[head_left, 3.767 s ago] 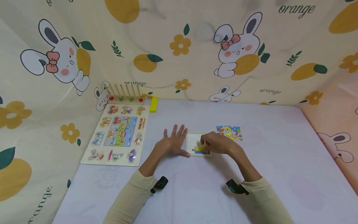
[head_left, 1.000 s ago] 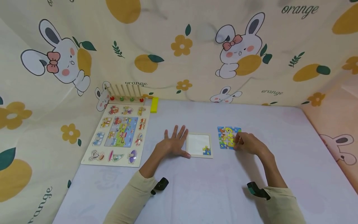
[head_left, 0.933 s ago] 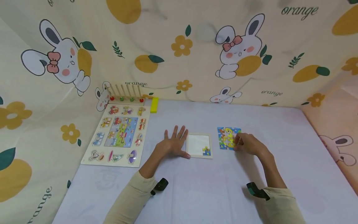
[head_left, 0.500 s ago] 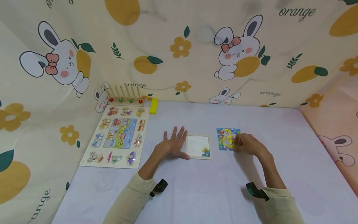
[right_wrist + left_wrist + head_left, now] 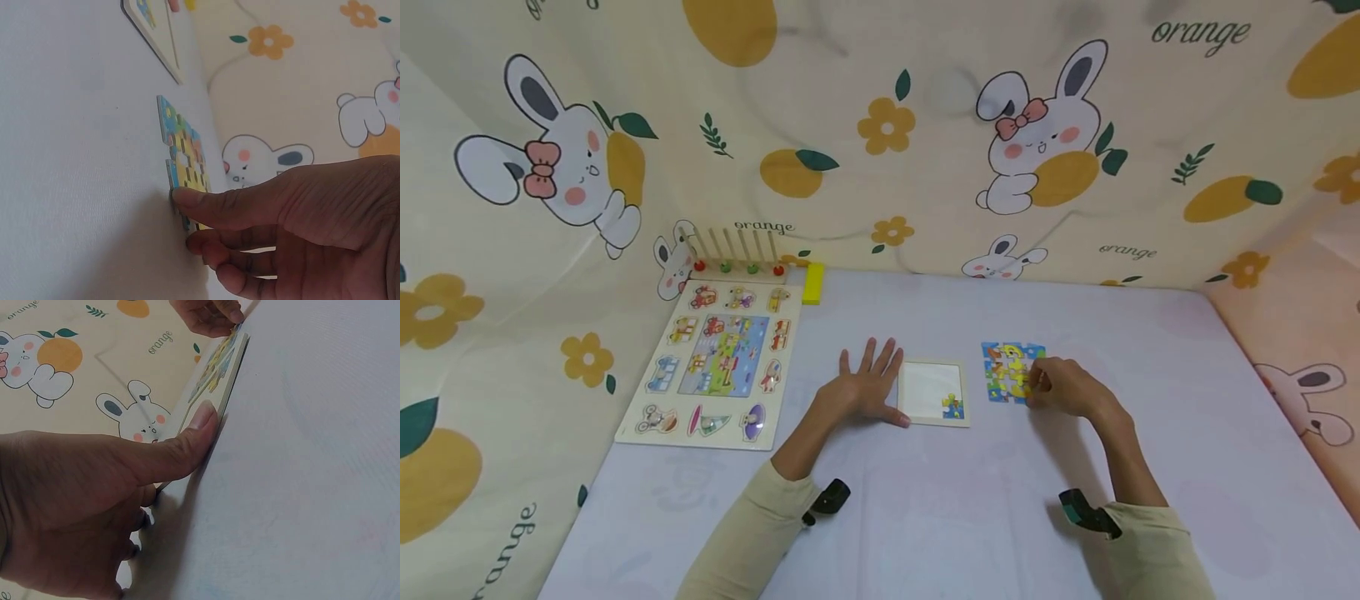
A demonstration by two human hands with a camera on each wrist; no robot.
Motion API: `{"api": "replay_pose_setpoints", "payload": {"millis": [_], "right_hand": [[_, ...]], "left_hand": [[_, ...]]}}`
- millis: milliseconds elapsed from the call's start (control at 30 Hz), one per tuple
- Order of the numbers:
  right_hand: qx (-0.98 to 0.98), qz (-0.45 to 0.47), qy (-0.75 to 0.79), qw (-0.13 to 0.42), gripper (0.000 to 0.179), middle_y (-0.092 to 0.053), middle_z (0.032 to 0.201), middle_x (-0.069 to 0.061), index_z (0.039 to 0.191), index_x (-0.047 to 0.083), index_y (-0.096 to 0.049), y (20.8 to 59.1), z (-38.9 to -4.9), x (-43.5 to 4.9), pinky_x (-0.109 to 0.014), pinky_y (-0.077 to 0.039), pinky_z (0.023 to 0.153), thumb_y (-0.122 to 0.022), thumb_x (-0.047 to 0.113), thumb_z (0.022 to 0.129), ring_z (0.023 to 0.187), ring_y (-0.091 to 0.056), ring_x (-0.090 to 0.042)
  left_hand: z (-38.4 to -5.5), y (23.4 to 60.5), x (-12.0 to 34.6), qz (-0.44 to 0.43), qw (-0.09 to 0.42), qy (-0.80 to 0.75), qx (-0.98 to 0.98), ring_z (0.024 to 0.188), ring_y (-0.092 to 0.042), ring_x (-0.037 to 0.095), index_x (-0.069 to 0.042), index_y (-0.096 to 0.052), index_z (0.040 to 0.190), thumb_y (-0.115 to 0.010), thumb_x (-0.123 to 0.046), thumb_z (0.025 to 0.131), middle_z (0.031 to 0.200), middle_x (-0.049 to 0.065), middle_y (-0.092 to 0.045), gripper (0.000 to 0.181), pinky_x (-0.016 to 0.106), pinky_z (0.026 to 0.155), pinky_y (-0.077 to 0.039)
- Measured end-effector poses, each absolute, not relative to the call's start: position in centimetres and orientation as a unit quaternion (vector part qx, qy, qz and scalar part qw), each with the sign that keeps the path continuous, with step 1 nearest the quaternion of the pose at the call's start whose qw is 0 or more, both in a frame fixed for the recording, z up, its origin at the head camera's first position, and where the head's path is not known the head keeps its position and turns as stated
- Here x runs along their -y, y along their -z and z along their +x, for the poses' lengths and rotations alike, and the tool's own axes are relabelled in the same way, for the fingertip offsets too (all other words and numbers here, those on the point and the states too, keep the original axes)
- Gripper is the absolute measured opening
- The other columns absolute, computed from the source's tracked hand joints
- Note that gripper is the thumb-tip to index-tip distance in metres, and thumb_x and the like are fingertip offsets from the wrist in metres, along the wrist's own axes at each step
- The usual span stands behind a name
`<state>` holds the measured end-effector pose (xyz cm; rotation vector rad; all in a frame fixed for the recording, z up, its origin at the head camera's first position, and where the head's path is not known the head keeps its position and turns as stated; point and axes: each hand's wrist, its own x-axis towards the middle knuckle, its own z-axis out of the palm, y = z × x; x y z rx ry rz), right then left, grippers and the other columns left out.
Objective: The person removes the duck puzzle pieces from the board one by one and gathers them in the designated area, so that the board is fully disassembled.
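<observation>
My left hand (image 5: pixel 862 390) lies with fingers spread on the table, its thumb (image 5: pixel 201 420) on the near left corner of a small pale puzzle tray (image 5: pixel 928 421). A few joined jigsaw pieces (image 5: pixel 953 406) fill the tray's near right corner; white base shows elsewhere. To the right lies a block of colourful jigsaw pieces (image 5: pixel 1003 372), gaps showing along its near edge. At that block's right side my right hand (image 5: pixel 1067 387) pinches a puzzle piece (image 5: pixel 175 181) at the near corner between thumb and curled fingers. The fingers hide part of this piece.
A large peg puzzle board (image 5: pixel 670 433) lies at the left. Behind it stands a wooden rack (image 5: pixel 737 273) with upright pegs and beads, beside a yellow block (image 5: pixel 812 284). A patterned cloth wall (image 5: pixel 925 183) borders the table's back.
Since the oldest frame, my right hand has moved right from above the tray to the jigsaw block, uncovering pieces in the tray's corner. Over the last second both hands stay nearly still.
</observation>
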<state>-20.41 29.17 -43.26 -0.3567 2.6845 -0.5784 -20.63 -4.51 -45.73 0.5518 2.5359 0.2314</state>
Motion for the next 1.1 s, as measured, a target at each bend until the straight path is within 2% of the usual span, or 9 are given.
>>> {"api": "replay_pose_setpoints", "payload": {"millis": [333,500,733,933,1100], "right_hand": [[-0.949,-0.136,0.219,0.18,0.023,-0.065,0.088,-0.013,0.101,-0.004,-0.066,43.1,-20.4,-29.0,-0.032,-0.044,0.069,-0.081,0.007,0.087,0.079,-0.056,-0.022],[-0.95,-0.124,0.22,0.186,0.025,-0.066,0.09,-0.014,0.103,-0.003,-0.066,42.8,-20.4,-29.1,-0.032,-0.043,0.069,-0.081,0.01,0.089,0.08,-0.055,-0.022],[-0.953,-0.123,0.215,0.174,0.023,-0.066,0.089,-0.014,0.104,-0.003,-0.065,42.5,-20.1,-28.7,-0.031,-0.042,0.067,-0.077,0.015,0.094,0.079,-0.055,-0.022],[-0.954,-0.136,0.22,0.154,0.022,-0.065,0.085,-0.011,0.106,-0.003,-0.064,41.3,-19.9,-27.4,-0.031,-0.044,0.066,-0.075,0.013,0.095,0.075,-0.056,-0.019],[-0.941,-0.185,0.245,0.142,0.02,-0.065,0.08,-0.008,0.107,-0.005,-0.065,40.7,-19.5,-25.2,-0.029,-0.045,0.066,-0.074,0.008,0.095,0.072,-0.057,-0.016]], "left_hand": [[-21.6,47.8,5.0,0.211,0.262,-0.09,-0.938,0.164,0.017,0.037,-0.013,0.003,0.169,-0.073,-0.065,0.087,0.177,0.008,0.017,0.123,0.074,0.127,0.001],[-21.2,46.1,4.8,0.213,0.265,-0.085,-0.937,0.165,0.014,0.037,-0.012,-0.001,0.169,-0.073,-0.062,0.09,0.178,0.009,0.014,0.118,0.072,0.128,-0.002],[-21.4,47.5,4.9,0.207,0.266,-0.087,-0.937,0.164,0.018,0.036,-0.013,0.003,0.169,-0.073,-0.064,0.089,0.177,0.007,0.018,0.122,0.072,0.128,0.0],[-20.8,45.7,4.8,0.207,0.27,-0.089,-0.936,0.165,0.015,0.035,-0.012,0.0,0.169,-0.072,-0.063,0.09,0.178,0.008,0.014,0.119,0.07,0.129,-0.002],[-20.8,46.3,5.0,0.212,0.268,-0.092,-0.935,0.165,0.015,0.036,-0.012,0.001,0.169,-0.07,-0.062,0.092,0.178,0.008,0.015,0.116,0.07,0.129,-0.002]]}}
